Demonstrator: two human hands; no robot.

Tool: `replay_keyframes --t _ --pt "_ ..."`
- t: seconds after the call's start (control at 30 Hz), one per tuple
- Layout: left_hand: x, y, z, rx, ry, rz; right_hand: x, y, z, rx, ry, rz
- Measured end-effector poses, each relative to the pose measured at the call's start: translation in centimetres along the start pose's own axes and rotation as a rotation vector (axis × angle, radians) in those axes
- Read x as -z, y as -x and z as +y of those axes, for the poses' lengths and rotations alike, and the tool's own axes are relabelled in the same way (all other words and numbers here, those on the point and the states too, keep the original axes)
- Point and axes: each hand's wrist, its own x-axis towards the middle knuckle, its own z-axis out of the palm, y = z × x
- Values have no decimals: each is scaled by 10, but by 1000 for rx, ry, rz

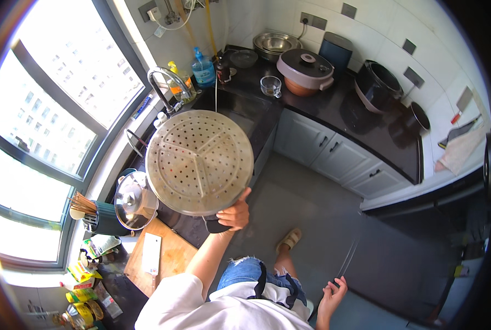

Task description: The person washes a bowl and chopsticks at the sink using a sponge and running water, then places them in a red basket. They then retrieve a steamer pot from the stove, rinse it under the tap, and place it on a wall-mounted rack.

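Note:
My left hand (235, 214) grips the near right rim of a round perforated metal steamer tray (198, 161), beside a black handle (217, 225). The tray is raised over the front of the sink (233, 103) and hides part of the counter. My right hand (333, 291) is low at the right, fingers loosely curled. Two thin bright lines run beyond its fingertips; whether it holds something thin is unclear. A cleaver (151, 255) lies on a wooden cutting board (173, 249) left of my left forearm. A glass lid (136, 200) stands tilted beside the tray.
A chrome faucet (160, 78) and soap bottles (204, 70) stand by the window. A lidded electric pot (305, 70), glass cup (271, 86) and black appliance basket (378, 84) occupy the far counter. Chopsticks stand in a green holder (107, 218); seasoning packets (101, 245) lie near it.

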Motion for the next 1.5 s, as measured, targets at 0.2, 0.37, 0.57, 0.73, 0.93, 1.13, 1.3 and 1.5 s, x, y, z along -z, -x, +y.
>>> replay_keyframes --t 0.2,0.37,0.57,0.73,0.93,1.13,1.3,1.5 --pt "48 -63 31 13 -203 57 -5 -151 -25 67 -26 -165" --pt "80 -88 53 -98 -220 52 -6 -279 -41 190 26 -306" --pt "119 -80 81 50 -225 -305 -61 -356 -89 310 29 -429" --pt "121 -74 95 92 -277 -324 -128 -356 -105 330 -44 -568" --pt "91 -58 128 -50 -284 -257 -214 -356 -158 438 61 -756" --pt "39 -29 159 -627 -156 -173 -326 -371 -222 531 202 -940" --pt "-1 -15 184 -874 -18 -235 -459 -357 -281 783 239 -1164" --pt "-12 -1 215 -888 -108 -259 -646 -325 -323 1249 199 -1348"
